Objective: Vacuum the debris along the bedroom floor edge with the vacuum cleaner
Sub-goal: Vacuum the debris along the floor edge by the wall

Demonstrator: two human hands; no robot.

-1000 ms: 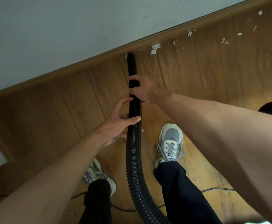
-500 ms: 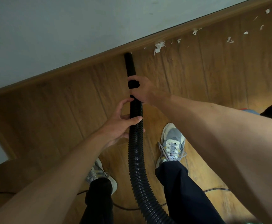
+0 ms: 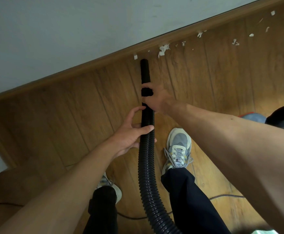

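Hose [image 3: 146, 166] aimed at skirting [image 3: 87, 67], tip near scraps [image 3: 162, 49], left hand [image 3: 129, 135], right hand [image 3: 159, 97] gripping it

A grey laced sneaker [image 3: 177, 149] pokes from a dark trouser leg [image 3: 188, 200], below a pale wall [image 3: 70, 31].

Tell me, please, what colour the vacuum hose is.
The vacuum hose is black, clearest in the head view.

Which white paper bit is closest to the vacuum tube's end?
The small scrap just left of the tube tip, by the baseboard; others lie farther right.
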